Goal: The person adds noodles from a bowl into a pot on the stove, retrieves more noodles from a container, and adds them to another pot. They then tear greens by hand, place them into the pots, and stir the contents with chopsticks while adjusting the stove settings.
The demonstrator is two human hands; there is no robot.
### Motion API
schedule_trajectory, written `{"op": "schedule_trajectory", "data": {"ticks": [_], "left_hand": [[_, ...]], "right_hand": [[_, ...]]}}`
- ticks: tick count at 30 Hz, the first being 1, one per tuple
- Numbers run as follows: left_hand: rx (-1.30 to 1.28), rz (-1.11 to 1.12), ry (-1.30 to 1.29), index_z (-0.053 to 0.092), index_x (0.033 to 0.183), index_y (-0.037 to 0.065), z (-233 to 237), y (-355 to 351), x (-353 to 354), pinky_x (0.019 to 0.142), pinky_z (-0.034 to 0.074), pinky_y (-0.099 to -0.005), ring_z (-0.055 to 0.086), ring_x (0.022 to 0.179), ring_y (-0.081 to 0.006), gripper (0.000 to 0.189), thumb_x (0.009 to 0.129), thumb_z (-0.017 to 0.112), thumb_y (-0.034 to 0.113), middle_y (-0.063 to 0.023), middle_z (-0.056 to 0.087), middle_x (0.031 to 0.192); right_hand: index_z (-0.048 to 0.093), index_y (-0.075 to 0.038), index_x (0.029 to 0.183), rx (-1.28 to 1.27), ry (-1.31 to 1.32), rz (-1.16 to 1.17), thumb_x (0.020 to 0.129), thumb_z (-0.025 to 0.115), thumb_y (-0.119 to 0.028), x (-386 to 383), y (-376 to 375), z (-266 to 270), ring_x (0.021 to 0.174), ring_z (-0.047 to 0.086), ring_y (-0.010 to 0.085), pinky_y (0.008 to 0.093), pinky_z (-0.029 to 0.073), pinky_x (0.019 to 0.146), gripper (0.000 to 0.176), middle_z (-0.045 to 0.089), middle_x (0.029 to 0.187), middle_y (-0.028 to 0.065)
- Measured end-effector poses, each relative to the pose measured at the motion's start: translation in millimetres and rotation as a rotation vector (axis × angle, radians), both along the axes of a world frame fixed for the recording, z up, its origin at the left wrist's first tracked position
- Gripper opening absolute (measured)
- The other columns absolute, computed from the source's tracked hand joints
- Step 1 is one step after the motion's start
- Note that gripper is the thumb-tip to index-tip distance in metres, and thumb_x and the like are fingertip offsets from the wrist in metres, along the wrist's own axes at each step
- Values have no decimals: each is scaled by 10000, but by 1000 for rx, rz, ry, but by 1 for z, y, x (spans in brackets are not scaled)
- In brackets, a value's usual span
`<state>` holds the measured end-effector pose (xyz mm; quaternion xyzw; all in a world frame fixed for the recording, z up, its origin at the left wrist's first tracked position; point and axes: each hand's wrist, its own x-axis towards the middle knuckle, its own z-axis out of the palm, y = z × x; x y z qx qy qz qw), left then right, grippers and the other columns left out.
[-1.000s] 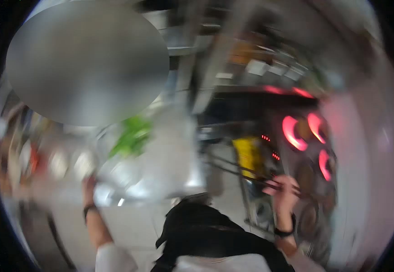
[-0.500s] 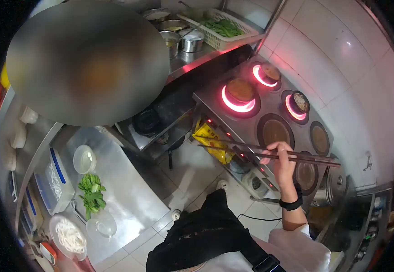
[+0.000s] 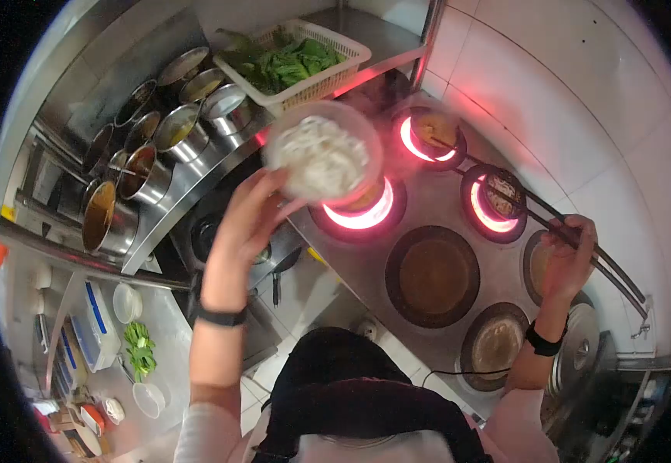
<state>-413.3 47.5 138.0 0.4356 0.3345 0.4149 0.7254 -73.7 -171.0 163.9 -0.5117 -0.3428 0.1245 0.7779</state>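
My left hand (image 3: 250,212) grips a clear plastic bowl (image 3: 373,150) by its near side, slightly blurred by motion. White noodles (image 3: 324,158) fill it. The bowl hangs over the front glowing burner (image 3: 362,218) and mostly hides the pot there. In my right hand (image 3: 571,258) are long dark chopsticks (image 3: 602,258), slanting down to the left. Their tips overlap the back pot (image 3: 434,126) with brownish contents, on its own glowing burner. The shafts cross above a third pot (image 3: 503,194), also on a red-lit ring.
Several unlit round plates (image 3: 432,276) cover the stove's near part. A white basket (image 3: 316,89) of leafy greens and several steel pots (image 3: 183,135) stand on the shelf behind. Greens (image 3: 140,351) and plastic bowls (image 3: 149,400) lie on the lower-left counter. A lidded steel pot (image 3: 580,351) is at right.
My left hand has come up into view, bringing the bowl of noodles from the left counter to above the stove. The chopsticks have moved back, their tips now over the back pot.
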Motion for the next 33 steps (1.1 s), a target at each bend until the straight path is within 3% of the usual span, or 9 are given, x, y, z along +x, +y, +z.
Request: {"op": "schedule_trajectory", "data": {"ticks": [5, 10, 11, 13, 15, 17, 19, 29, 33], "left_hand": [[0, -84, 49, 508, 974, -1, -26, 82, 164, 674, 487, -268, 559, 819, -153, 305, 749, 613, 176, -57, 568, 893], [69, -58, 55, 532, 913, -13, -97, 149, 275, 629, 494, -264, 566, 715, -147, 330, 679, 681, 166, -94, 574, 832], [166, 34, 272, 487, 974, -13, -131, 174, 296, 698, 466, -307, 533, 822, -207, 488, 608, 719, 211, -146, 516, 935], [263, 126, 491, 442, 1034, -12, -133, 185, 322, 768, 438, -350, 499, 929, -266, 647, 536, 757, 257, -199, 458, 1038], [330, 179, 672, 397, 1075, -8, -135, 186, 340, 851, 381, -384, 433, 988, -346, 784, 461, 778, 296, -240, 350, 1098], [389, 194, 593, 385, 1086, 15, -159, 202, 360, 851, 371, -397, 430, 957, -353, 772, 473, 770, 282, -225, 343, 1068], [532, 335, 782, 394, 1083, 33, -129, 181, 365, 857, 351, -412, 391, 976, -345, 762, 461, 771, 260, -196, 351, 1053], [864, 307, 806, 350, 1144, 80, -161, 190, 385, 864, 308, -435, 346, 963, -363, 745, 503, 729, 97, -192, 312, 1057], [894, 343, 744, 358, 1142, 80, -141, 183, 381, 865, 309, -430, 339, 969, -366, 724, 512, 715, 87, -193, 314, 1051]], "right_hand": [[495, -3, 835, -41, 30, -156, 868, 421, -291, 38, 43, -12, 712, 551, 180, 291, 489, 586, 299, 503, 828, 76], [507, -8, 844, -76, 154, -35, 882, 386, -270, 58, 115, -41, 645, 562, 169, 260, 446, 623, 291, 570, 766, 92], [510, -7, 807, -126, 105, -52, 887, 382, -274, 71, 128, -54, 644, 564, 157, 243, 435, 611, 307, 565, 748, 77], [506, -4, 776, -273, 194, -98, 885, 384, -267, 76, 148, -58, 630, 564, 152, 242, 434, 605, 309, 558, 726, 68], [504, -3, 775, -219, 156, -82, 883, 389, -261, 90, 168, -79, 629, 566, 148, 239, 439, 605, 302, 551, 718, 64], [501, -1, 775, -166, 110, -60, 882, 394, -255, 106, 185, -102, 628, 569, 144, 235, 443, 605, 296, 545, 709, 60], [497, 4, 782, -176, 154, -73, 881, 400, -221, 113, 197, -115, 644, 575, 143, 232, 456, 612, 265, 536, 737, 70], [469, -23, 820, -118, 255, -43, 891, 401, -214, 131, 218, -159, 643, 573, 161, 254, 497, 631, 215, 512, 808, 48], [477, -19, 810, -167, 214, -52, 896, 385, -209, 134, 213, -155, 671, 565, 153, 256, 497, 636, 227, 500, 808, 50]]}}
